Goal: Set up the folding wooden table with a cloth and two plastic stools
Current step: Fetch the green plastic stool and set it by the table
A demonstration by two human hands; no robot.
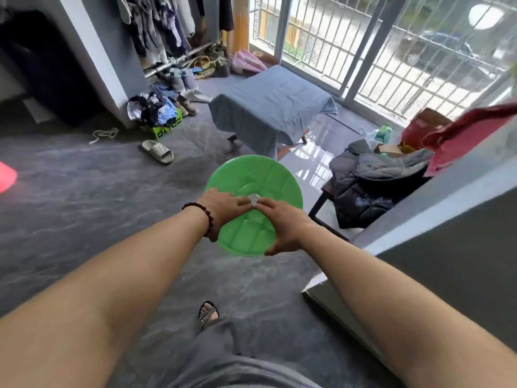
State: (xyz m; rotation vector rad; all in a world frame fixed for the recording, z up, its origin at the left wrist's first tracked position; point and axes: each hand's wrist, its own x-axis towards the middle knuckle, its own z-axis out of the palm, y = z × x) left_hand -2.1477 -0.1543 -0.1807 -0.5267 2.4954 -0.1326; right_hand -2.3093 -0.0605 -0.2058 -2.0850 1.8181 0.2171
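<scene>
Room w/ dark grey marbled floor (84,205), barred window (391,51) at back right, clothes hanging at back left. Worktop (304,136) stands by the window w/ a blue-grey cloth (271,105) draped over the top & hanging down the near side; only the leg ends show. Green stool (251,175) is mid-view, nearer the person than the worktop, seat seen from above, legs hidden. Can't tell if it touches the floor. Both hands hold the seat. Left hand (223,204), bead bracelet (205,217) on the wrist, lies over the seat's left part w/ fingers at the centre hole. Right hand (285,225) grasps it, fingers at the same hole, thumb on the near rim. Slipper (158,151) lies on the floor left of the worktop. Black jacket (363,189) is heaped at right.
</scene>
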